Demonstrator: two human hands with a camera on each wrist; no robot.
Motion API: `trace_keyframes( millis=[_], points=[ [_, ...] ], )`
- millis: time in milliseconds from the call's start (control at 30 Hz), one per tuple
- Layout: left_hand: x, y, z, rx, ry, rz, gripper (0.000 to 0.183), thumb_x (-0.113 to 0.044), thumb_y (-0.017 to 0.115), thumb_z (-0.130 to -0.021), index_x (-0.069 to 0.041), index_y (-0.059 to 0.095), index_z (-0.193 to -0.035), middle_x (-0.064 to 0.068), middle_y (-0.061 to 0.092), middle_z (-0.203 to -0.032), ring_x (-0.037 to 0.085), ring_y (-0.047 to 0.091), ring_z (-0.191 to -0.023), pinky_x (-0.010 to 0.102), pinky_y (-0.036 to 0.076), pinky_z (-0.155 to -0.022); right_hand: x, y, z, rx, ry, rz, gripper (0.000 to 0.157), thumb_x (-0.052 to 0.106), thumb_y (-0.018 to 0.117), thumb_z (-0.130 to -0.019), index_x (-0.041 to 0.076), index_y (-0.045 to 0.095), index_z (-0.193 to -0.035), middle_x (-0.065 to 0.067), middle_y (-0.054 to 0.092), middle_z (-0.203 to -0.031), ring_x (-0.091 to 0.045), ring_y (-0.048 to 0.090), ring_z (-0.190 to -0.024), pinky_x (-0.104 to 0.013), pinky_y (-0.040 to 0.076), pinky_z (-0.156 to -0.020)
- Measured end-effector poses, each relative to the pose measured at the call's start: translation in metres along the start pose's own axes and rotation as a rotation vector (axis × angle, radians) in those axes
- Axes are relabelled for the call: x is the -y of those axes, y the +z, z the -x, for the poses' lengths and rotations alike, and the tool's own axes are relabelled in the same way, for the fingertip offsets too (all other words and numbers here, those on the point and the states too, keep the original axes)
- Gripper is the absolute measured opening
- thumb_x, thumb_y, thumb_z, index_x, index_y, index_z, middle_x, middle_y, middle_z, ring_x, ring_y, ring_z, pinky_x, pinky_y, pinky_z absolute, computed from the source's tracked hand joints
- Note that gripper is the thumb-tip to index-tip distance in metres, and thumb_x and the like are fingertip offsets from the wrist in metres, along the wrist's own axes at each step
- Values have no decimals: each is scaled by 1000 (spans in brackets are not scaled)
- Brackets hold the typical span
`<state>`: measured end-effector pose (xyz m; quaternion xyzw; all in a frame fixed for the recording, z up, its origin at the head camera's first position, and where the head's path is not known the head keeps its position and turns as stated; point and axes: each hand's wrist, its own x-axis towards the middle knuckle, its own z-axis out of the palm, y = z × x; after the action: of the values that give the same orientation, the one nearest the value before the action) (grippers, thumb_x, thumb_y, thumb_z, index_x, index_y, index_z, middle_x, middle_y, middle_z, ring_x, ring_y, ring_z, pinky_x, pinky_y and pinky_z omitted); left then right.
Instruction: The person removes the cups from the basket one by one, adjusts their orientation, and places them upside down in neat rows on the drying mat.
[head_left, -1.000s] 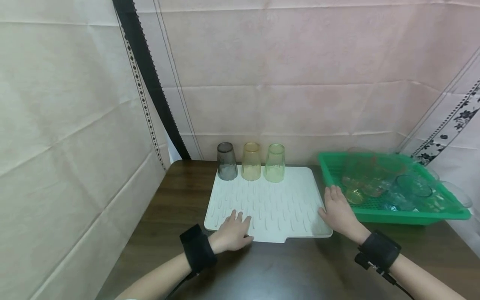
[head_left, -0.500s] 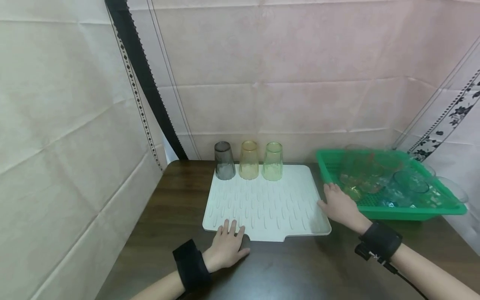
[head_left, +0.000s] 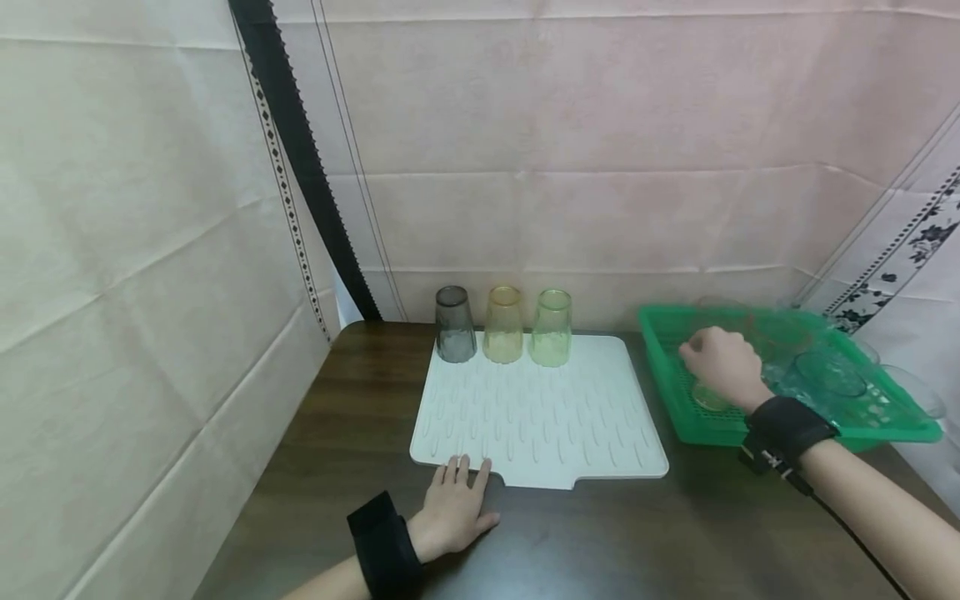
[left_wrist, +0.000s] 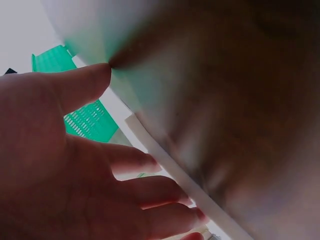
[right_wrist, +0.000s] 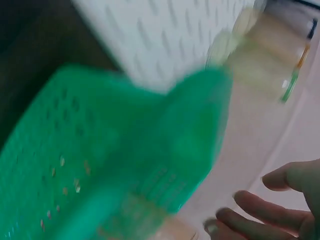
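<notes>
My left hand [head_left: 453,512] lies flat on the tabletop, its spread fingertips at the front edge of a white draining board [head_left: 540,417] with raised ridges. In the left wrist view those fingers [left_wrist: 145,192] reach the board's edge and hold nothing. My right hand [head_left: 723,364] is over the left part of a green plastic basket [head_left: 671,408] that holds several clear tinted glasses. The right wrist view shows its fingers [right_wrist: 270,207] loosely bent with nothing between them. A yellowish glass [head_left: 708,398] lies just below this hand. A bluish glass [head_left: 828,375] lies farther right.
Along the board's back edge, grey [head_left: 455,325], amber [head_left: 503,325] and green [head_left: 552,329] glasses stand upside down in a row. Pale cloth [head_left: 600,208] hangs behind and beside the dark wooden table [head_left: 352,417]. A cable [head_left: 847,525] trails from the right wrist strap.
My right hand has left the board's right edge and moved right and back, over the basket. My left hand has drawn back slightly toward me, from on the board to its front edge.
</notes>
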<state>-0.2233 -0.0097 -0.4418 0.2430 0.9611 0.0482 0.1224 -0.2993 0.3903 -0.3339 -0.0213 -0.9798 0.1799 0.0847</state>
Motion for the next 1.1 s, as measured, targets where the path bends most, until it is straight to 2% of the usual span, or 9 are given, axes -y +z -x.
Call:
trace_keyframes(
  millis=[33,100,167,267,333,533,800,933,1100],
  points=[
    [0,0,1,0,-1,0,72,-49,57,-93,-7,38,-148,28,40,-147,44,37,-138,54,32,-111,-3,-3,-3,-23,11,14,36,25,45,-98,-4,63,-85,-8,52,-57,-19,41,-45,-30,27,-39],
    [0,1,2,0,-4,-4,73,-50,56,-93,-7,37,-148,28,39,-148,44,36,-138,54,32,-111,-11,-8,-9,-52,41,54,42,26,48,-97,-11,61,-110,-21,63,-72,-29,52,-52,-36,36,-40],
    [0,2,2,-4,-8,-7,72,-51,55,-94,-8,37,-149,27,39,-148,43,36,-139,53,32,-112,-19,-10,-14,-40,69,71,51,28,50,-97,-14,51,-125,-34,59,-96,-47,55,-74,-50,43,-50],
    [1,2,2,-9,-9,-13,71,-51,53,-94,-9,36,-149,26,39,-149,42,35,-139,52,32,-112,-28,-13,-19,35,124,77,64,34,52,-97,-19,38,-131,-50,34,-122,-68,32,-108,-75,38,-69],
    [3,3,2,-8,-8,-19,71,-52,52,-95,-9,37,-149,26,38,-149,42,35,-140,52,32,-112,-32,-13,-21,100,163,59,72,37,52,-97,-21,31,-133,-53,19,-128,-72,17,-114,-82,30,-73],
    [7,4,1,5,-8,-29,69,-53,51,-94,-13,37,-149,23,38,-151,39,36,-140,53,32,-112,-43,-10,-23,172,194,70,83,42,51,-97,-25,21,-136,-57,9,-130,-74,15,-112,-78,36,-68],
    [6,3,0,23,3,-22,69,-54,51,-94,-17,35,-151,20,37,-152,36,35,-142,53,30,-114,-51,-7,-27,187,269,73,83,29,48,-99,-32,5,-136,-60,-16,-132,-78,2,-120,-76,35,-80],
    [7,4,1,28,4,-16,69,-54,51,-94,-17,35,-151,20,36,-153,35,34,-142,53,29,-114,-50,-3,-30,162,294,98,82,26,47,-99,-36,2,-132,-60,-16,-131,-79,5,-119,-73,38,-80],
    [7,5,3,14,-5,-15,70,-55,50,-94,-16,35,-150,20,37,-152,36,35,-142,53,29,-114,-49,4,-37,143,318,127,85,32,43,-102,-34,0,-134,-59,-13,-134,-77,11,-121,-72,38,-81]
  ],
)
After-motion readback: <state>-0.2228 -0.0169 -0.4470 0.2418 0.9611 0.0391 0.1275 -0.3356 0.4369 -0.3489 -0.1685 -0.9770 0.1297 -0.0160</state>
